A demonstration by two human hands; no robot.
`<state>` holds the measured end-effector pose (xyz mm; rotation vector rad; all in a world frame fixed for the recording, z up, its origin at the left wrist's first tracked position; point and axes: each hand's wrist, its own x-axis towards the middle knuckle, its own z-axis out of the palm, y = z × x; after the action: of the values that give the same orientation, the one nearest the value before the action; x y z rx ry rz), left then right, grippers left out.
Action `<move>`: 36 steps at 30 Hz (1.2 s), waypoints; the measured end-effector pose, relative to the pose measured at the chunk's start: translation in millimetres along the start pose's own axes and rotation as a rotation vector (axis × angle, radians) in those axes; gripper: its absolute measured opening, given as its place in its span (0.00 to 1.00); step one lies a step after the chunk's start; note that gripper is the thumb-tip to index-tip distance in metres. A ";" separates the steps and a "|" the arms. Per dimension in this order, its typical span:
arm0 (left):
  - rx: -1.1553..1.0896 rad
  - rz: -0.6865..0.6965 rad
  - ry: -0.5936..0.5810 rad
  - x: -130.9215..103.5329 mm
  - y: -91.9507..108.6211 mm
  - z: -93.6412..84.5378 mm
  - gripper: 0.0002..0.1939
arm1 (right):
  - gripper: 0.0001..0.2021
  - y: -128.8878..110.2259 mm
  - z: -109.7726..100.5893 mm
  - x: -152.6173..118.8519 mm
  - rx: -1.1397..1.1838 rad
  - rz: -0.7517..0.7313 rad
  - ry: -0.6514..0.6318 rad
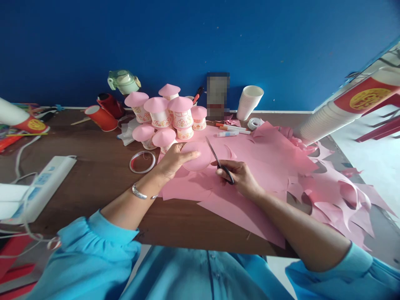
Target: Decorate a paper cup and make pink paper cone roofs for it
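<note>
Between the thumb and fingers of my left hand (175, 160) is a round pink paper disc (200, 160). My right hand (239, 177) grips black-handled scissors (214, 151) just right of the disc, their blades pointing up and away from me. From this view I cannot tell whether the blades touch the disc. Under both hands lie overlapping sheets of pink paper (268, 162). Beyond my left hand stand several decorated white paper cups with pink cone roofs (156, 105), some stacked on others.
A roll of clear tape (142, 161) lies left of my left hand. Markers (234, 129) and a white cup stack (250, 100) are toward the blue wall. Pink offcuts (337, 196) cover the right side. A power strip (46, 183) with cables sits at the left, near a red cup (101, 118).
</note>
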<state>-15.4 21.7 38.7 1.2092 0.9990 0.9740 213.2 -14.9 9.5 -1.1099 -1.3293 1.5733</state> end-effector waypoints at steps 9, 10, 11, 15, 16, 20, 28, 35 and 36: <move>-0.030 -0.057 0.032 -4.6 -1.7 7.8 0.11 | 0.26 2.5 1.8 4.8 0.195 -0.037 0.170; -0.027 -0.074 0.038 -4.8 -2.7 8.7 0.12 | 0.26 2.4 2.4 5.1 0.210 -0.036 0.174; -0.024 -0.087 0.040 -4.9 -4.0 9.6 0.12 | 0.26 2.3 3.2 5.1 0.224 -0.033 0.173; -0.053 -0.118 0.001 -6.3 -10.3 14.5 0.13 | 0.24 2.4 7.0 3.8 0.273 -0.005 0.186; -0.060 -0.128 -0.022 -6.9 -11.4 15.9 0.13 | 0.24 2.5 7.7 3.5 0.285 0.000 0.198; -0.029 -0.174 -0.088 -10.1 -10.8 20.2 0.18 | 0.21 2.8 7.5 2.5 0.300 -0.002 0.229; -0.014 -0.094 -0.039 -5.7 -9.2 14.4 0.22 | 0.20 2.7 2.8 5.6 0.281 -0.007 0.199; 0.117 -0.129 -0.063 -4.1 -4.3 8.7 0.21 | 0.24 -1.2 2.2 5.0 0.230 -0.002 0.081; 0.139 -0.134 -0.084 -4.4 -3.6 9.3 0.19 | 0.24 -1.1 2.0 5.0 0.216 -0.004 0.077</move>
<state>-7.5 14.7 36.3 1.2702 1.0802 0.7527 209.8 -10.6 10.1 -1.0223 -1.0826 1.6124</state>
